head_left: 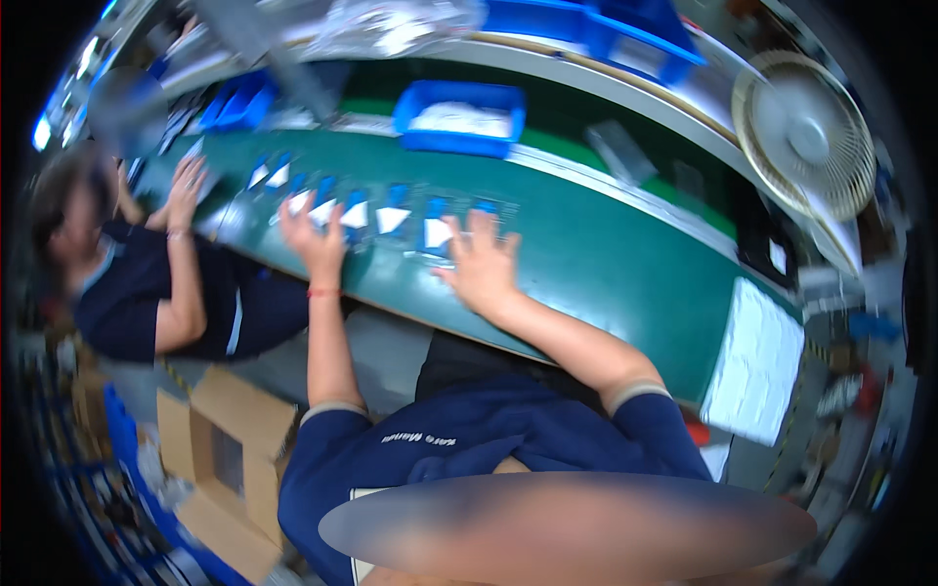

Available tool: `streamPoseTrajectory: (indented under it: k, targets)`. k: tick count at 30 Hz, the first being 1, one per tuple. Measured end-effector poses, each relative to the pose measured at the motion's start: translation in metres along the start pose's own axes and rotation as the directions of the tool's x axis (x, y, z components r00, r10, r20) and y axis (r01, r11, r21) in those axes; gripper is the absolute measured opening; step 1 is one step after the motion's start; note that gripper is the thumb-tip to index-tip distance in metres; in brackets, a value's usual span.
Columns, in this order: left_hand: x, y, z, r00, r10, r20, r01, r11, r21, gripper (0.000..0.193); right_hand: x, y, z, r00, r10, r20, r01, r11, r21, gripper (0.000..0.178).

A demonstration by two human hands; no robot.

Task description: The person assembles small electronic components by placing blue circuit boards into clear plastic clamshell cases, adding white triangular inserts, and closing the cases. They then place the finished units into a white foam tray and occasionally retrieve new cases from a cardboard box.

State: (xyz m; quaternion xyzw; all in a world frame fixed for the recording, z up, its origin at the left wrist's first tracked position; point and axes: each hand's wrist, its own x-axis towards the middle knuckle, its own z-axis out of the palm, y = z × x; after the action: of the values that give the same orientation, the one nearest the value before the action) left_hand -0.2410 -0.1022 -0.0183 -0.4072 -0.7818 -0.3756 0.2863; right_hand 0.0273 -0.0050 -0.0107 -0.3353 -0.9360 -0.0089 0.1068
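- Small clear packets with blue and white contents lie in a slanting row across the green table, running from near the co-worker to the right hand.
- The right hand is spread wide, palm down, with its fingers reaching over the rightmost packet; no closed grip shows (whether it presses on the film or hovers just above, I cannot tell).
- The left hand has its fingers parted over two packets farther left, partly hiding them; it is loosely open, and blur hides whether the fingertips touch anything.
- The key relation: the packets' long axes run roughly away from the person, so each hand comes at a near end, with the fingers pointing roughly along the length.
- Between the hands, the packet by the left fingers is nearer the left hand, while the packet by the right thumb lies just left of the right hand and is clearly nearer to it.
- Beyond the row, near the table's far side, stands a blue bin with pale contents, well apart from both hands.
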Motion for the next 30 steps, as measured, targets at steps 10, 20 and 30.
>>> streamPoseTrajectory:
  k: [10, 20, 30]
  targets:
    - [-0.025, 0.037, -0.006, 0.980, 0.176, -0.088, -0.171, 0.983, 0.061, 0.040, 0.051, 0.003, 0.005, 0.943, -0.102, -0.316, 0.226, 0.894, 0.386, 0.072]
    - [-0.028, 0.128, 0.004, 0.970, 0.243, 0.028, -0.220, 0.918, -0.329, 0.023, -0.222, 0.300, -0.089, 0.553, 0.781, -0.291, -0.832, 0.537, -0.139, 0.042]
    - [-0.045, 0.341, 0.030, 0.690, 0.722, 0.059, -0.232, 0.297, -0.926, 0.010, -0.265, 0.330, -0.109, 0.472, 0.845, -0.254, -0.871, 0.491, 0.015, 0.025]
